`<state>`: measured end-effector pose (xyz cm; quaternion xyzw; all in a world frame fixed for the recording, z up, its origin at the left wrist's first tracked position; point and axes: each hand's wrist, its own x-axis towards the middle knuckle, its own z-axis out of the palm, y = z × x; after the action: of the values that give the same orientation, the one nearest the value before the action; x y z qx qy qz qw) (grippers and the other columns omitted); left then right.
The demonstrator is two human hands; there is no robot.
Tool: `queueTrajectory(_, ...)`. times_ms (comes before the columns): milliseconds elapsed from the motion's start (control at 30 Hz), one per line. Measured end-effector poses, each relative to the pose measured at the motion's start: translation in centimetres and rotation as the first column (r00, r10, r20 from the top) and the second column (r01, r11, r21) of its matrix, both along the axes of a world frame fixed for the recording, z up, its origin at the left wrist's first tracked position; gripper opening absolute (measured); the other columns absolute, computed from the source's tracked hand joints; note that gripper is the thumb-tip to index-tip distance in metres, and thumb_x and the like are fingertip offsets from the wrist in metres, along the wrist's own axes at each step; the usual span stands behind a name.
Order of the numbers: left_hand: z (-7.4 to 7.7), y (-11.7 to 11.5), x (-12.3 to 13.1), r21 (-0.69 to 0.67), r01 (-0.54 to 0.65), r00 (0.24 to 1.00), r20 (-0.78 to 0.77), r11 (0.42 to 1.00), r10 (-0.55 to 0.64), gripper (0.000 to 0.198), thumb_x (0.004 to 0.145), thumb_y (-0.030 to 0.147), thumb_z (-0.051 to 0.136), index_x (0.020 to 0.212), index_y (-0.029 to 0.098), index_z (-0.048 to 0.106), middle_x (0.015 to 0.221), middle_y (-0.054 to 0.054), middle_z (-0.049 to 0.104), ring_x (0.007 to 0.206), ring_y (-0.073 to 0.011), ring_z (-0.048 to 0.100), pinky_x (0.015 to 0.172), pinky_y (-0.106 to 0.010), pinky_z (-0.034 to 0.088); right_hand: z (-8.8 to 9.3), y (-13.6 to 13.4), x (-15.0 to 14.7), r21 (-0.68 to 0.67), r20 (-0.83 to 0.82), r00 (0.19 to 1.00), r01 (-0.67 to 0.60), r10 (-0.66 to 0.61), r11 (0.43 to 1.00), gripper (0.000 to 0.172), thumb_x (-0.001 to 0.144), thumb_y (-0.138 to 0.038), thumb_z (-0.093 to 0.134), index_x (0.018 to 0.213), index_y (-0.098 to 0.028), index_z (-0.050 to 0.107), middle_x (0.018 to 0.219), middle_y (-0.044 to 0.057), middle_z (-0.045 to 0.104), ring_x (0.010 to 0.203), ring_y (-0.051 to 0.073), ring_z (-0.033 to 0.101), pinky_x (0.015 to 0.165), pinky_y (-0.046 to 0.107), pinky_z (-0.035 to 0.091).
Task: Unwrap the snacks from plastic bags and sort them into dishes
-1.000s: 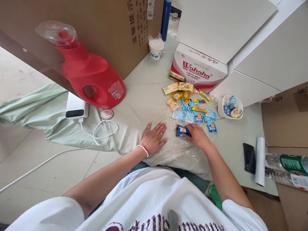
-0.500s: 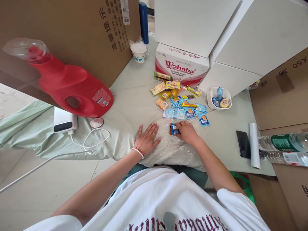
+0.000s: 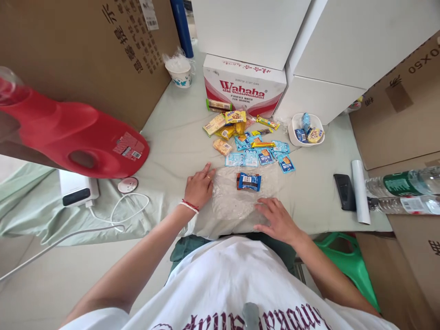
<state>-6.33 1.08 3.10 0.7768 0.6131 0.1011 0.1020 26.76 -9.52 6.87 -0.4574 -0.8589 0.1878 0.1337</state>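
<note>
- Blue snack packet (image 3: 252,182): lies flat on clear plastic sheet (image 3: 230,204), near its far edge; shows reddish-brown at left end.
- Left hand (image 3: 199,189): rests palm down at left edge of plastic, fingers slightly spread, well short of packet.
- Right hand (image 3: 277,222): hovers or rests at lower right of plastic, cannot tell which; thumb and fingers apart, nearer than packet.
- Just beyond packet: light-blue sachets (image 3: 240,159), then yellow-wrapped snacks (image 3: 235,116), loosely heaped before Wahaha carton (image 3: 244,89).
- Right of heap: white tub (image 3: 294,133), holds blue and yellow packets.
- Far right: black phone (image 3: 344,192) beside white roll (image 3: 360,192), then bottles (image 3: 398,183).
- Left: red jug (image 3: 89,128), tilted in view.
</note>
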Motion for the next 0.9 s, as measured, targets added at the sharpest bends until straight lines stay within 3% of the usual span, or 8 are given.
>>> queueTrajectory(100,-0.1,0.3,-0.1,0.146,0.016,1.000,0.015,0.989,-0.018,0.049,0.097,0.023,0.047,0.145,0.022,0.059,0.163,-0.016,0.046,0.133,-0.0352,0.057,0.102,-0.053,0.045,-2.6,-2.0,-0.5,0.027,0.030,0.996,0.083,-0.084,0.996,0.034,0.103,-0.032,0.057,0.134,-0.021,0.068,0.142,0.016,0.060,0.124,0.032,0.053,0.104,0.053,0.051)
queueTrajectory(233,-0.4,0.0,-0.2,0.143,0.413,0.901,0.077,0.899,-0.426,0.046,0.099,0.014,0.042,0.129,0.036,0.070,0.140,-0.005,0.070,0.138,-0.0239,0.057,0.116,-0.050,0.036,-4.0,-1.9,-0.9,0.050,-0.060,0.989,0.137,-0.134,0.989,0.031,0.103,-0.018,0.049,0.121,-0.024,0.074,0.132,0.013,0.065,0.113,0.027,0.057,0.095,0.048,0.056)
queueTrajectory(333,-0.6,0.7,-0.6,0.063,0.534,0.840,0.075,0.843,-0.538,0.049,0.096,0.011,0.042,0.129,0.035,0.070,0.137,-0.002,0.072,0.143,-0.0235,0.054,0.124,-0.056,0.025,-2.8,-1.1,-0.8,0.074,-0.147,0.984,0.109,-0.097,0.991,0.029,0.101,-0.017,0.051,0.118,-0.023,0.074,0.130,0.013,0.066,0.111,0.026,0.057,0.091,0.046,0.058)
queueTrajectory(467,-0.8,2.6,-1.6,0.008,0.274,0.959,0.072,0.962,-0.274,0.063,0.087,0.009,0.043,0.145,0.029,0.058,0.143,-0.008,0.068,0.146,-0.0319,0.050,0.123,-0.075,0.008,0.1,0.8,-0.1,0.089,-0.216,0.975,0.069,-0.048,0.994,0.029,0.100,-0.016,0.051,0.119,-0.024,0.072,0.129,0.012,0.066,0.111,0.025,0.060,0.091,0.046,0.058)
queueTrajectory(567,-0.4,3.0,-2.2,0.024,0.145,0.984,0.103,0.989,-0.147,0.070,0.080,0.011,0.045,0.147,0.026,0.055,0.153,-0.011,0.059,0.152,-0.0339,0.042,0.122,-0.075,0.013,2.2,3.0,0.6,0.065,-0.227,0.973,0.069,-0.052,0.996,0.031,0.101,-0.017,0.049,0.120,-0.024,0.071,0.129,0.012,0.067,0.114,0.024,0.064,0.094,0.042,0.057)
queueTrajectory(667,0.4,1.8,-2.1,0.147,0.310,0.938,0.112,0.939,-0.328,0.079,0.071,0.013,0.052,0.149,0.027,0.053,0.164,-0.008,0.047,0.160,-0.0327,0.027,0.127,-0.068,0.009,3.5,5.7,0.9,-0.004,-0.172,0.983,0.066,-0.065,0.998,0.031,0.102,-0.019,0.048,0.121,-0.022,0.072,0.117,0.010,0.072,0.107,0.021,0.069,0.091,0.036,0.056)
queueTrajectory(767,1.1,-0.1,-1.3,0.168,0.589,0.789,0.094,0.791,-0.607,0.085,0.071,0.015,0.055,0.154,0.030,0.047,0.165,-0.007,0.045,0.161,-0.0326,0.022,0.127,-0.068,-0.003,4.0,8.4,0.6,-0.060,-0.096,0.990,0.094,-0.099,0.994,0.029,0.101,-0.020,0.051,0.118,-0.020,0.074,0.106,0.009,0.075,0.095,0.021,0.070,0.084,0.032,0.054)
queueTrajectory(900,0.8,-0.9,-0.4,0.120,0.661,0.731,0.115,0.740,-0.672,0.068,0.090,0.032,0.058,0.156,0.028,0.044,0.157,-0.011,0.055,0.156,-0.0336,0.036,0.126,-0.069,-0.011,3.9,11.3,0.2,-0.126,-0.095,0.984,0.141,-0.154,0.982,0.028,0.097,-0.017,0.054,0.113,-0.017,0.077,0.100,0.009,0.075,0.084,0.018,0.068,0.077,0.028,0.049)
